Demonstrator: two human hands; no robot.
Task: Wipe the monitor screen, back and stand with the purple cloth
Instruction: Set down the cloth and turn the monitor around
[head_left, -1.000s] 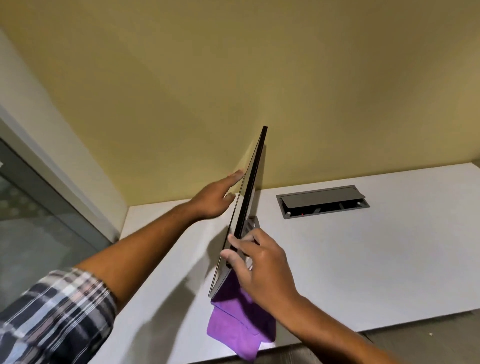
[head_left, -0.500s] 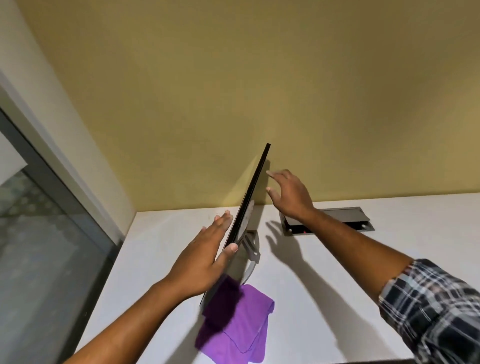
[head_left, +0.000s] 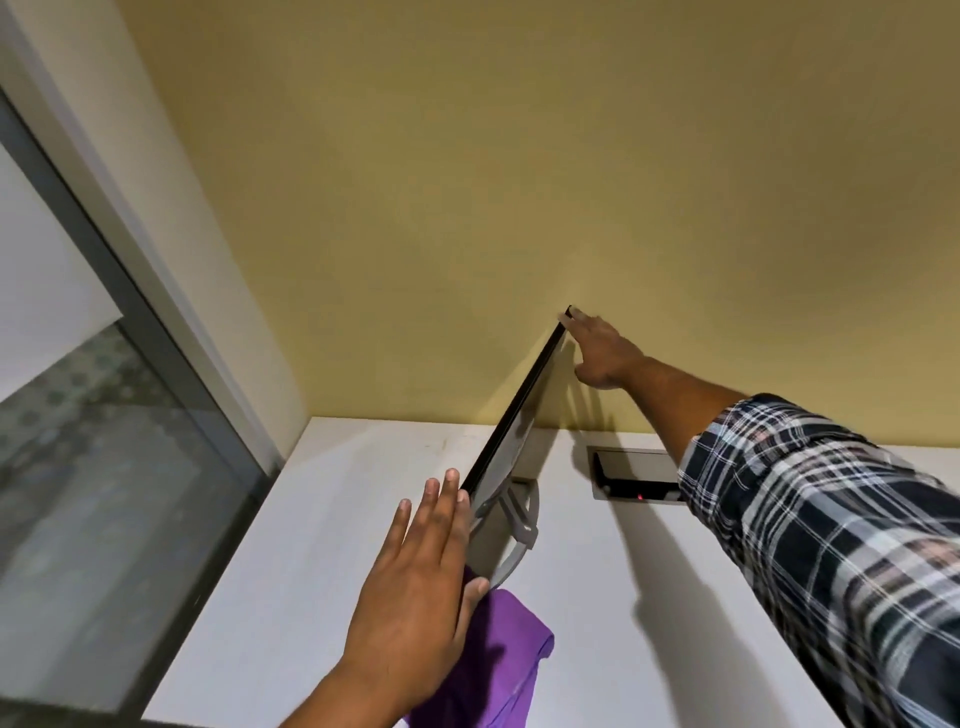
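Note:
The monitor (head_left: 535, 374) stands edge-on to me on the white desk (head_left: 337, 519), its thin black edge slanting up toward the wall and its grey back facing right. Its grey stand (head_left: 519, 525) shows just behind the near edge. My left hand (head_left: 415, 587) lies flat against the screen side at the near edge, fingers straight, with the thumb tip by the lower near corner. My right hand (head_left: 597, 353) reaches behind the monitor, and its extended fingers touch the far top corner. The purple cloth (head_left: 514, 660) lies loose on the desk below the near corner, and neither hand holds it.
A grey cable hatch (head_left: 631, 475) is sunk into the desk right of the stand, under my right forearm. A glass window with a dark frame (head_left: 104, 467) runs along the desk's left side. A yellow wall stands close behind the monitor.
My right hand left the near edge above the cloth and reached along the back to the far top corner. My left hand drew back from the far screen side to the near edge.

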